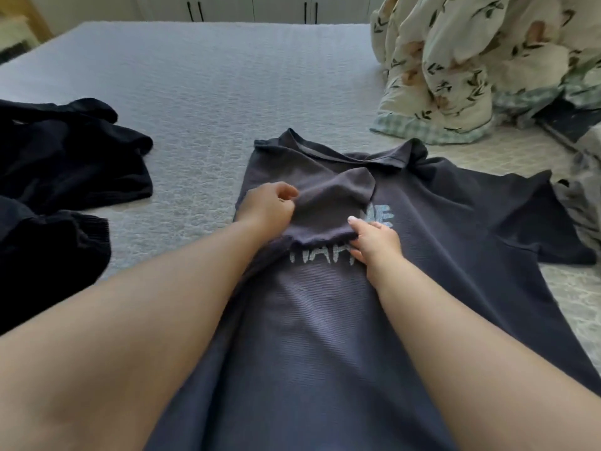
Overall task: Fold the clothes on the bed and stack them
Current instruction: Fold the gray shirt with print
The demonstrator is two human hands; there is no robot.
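A wide bed (208, 92) with a pale, textured quilted cover carries everything. A dark grey ribbed T-shirt (325, 336) lies flat at its near middle, collar at the far end, pale lettering partly covered by its left sleeve (328, 206), folded inward across the chest. A crumpled floral duvet (471, 60) sits far right; black knit clothes (65, 164) lie heaped at left. The left hand (268, 206) reaches forward, its grip curled closed on the sleeve's left edge. The right hand (377, 242) pinches the sleeve's ribbed hem, thumb on top, fingers beneath.
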